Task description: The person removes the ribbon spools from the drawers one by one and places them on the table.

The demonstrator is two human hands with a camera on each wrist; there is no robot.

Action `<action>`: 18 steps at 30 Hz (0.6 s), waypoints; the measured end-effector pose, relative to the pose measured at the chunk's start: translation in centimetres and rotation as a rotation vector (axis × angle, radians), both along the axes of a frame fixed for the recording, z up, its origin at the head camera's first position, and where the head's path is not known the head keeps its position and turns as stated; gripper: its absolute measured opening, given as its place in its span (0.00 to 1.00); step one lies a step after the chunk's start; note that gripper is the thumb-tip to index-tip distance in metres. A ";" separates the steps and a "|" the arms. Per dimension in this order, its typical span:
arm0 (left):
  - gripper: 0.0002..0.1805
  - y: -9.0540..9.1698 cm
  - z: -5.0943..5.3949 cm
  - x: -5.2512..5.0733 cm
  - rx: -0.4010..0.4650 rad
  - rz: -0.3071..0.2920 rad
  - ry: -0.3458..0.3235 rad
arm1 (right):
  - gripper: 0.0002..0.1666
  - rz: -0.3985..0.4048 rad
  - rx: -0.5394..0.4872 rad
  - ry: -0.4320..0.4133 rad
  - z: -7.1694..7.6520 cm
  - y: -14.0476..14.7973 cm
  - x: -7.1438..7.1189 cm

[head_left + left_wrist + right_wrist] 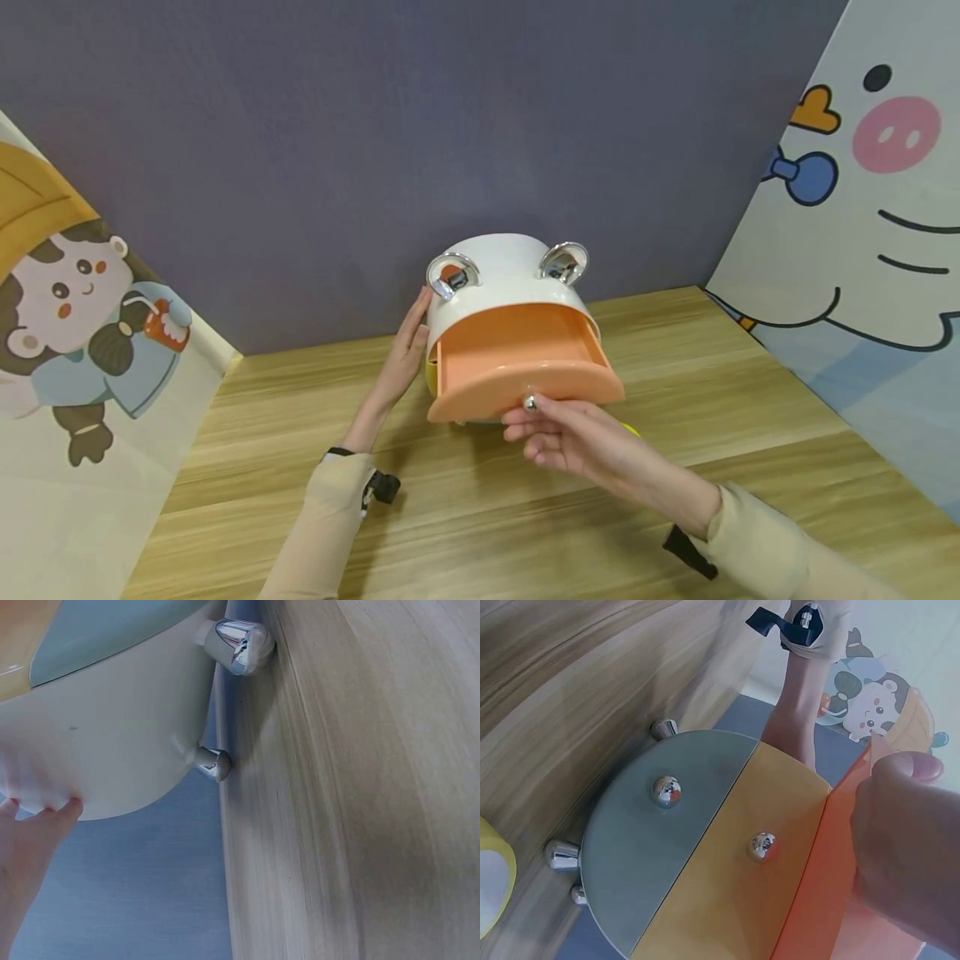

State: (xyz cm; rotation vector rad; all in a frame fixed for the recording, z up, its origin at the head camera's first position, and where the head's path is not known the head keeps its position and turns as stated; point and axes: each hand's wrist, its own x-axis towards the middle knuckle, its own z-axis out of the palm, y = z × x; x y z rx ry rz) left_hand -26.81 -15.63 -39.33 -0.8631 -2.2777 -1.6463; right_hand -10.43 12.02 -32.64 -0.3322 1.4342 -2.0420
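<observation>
A person's right hand is pinching the silver knob of a pulled-out orange drawer, while the left hand is resting, fingers extended, against the white cabinet's side. The cabinet is standing on a wooden table, two chrome ears topping it; the yellow drawer and grey-green drawer are sitting closed, making three.
</observation>
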 end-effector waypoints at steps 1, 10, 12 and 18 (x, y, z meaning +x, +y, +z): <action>0.29 0.0 0.0 0.0 0.004 0.000 0.002 | 0.20 0.002 0.000 0.000 0.0 0.0 -0.1; 0.29 0.1 0.0 0.0 0.003 0.012 0.001 | 0.20 0.000 -0.013 0.009 -0.1 -0.1 -1.4; 0.30 0.2 0.1 0.0 -0.003 0.019 -0.002 | 0.19 -0.009 -0.015 0.000 0.0 -0.1 -1.7; 0.30 0.5 1.6 1.3 -0.009 0.013 -0.013 | 0.20 -0.028 -0.009 -0.007 0.2 -0.3 -2.5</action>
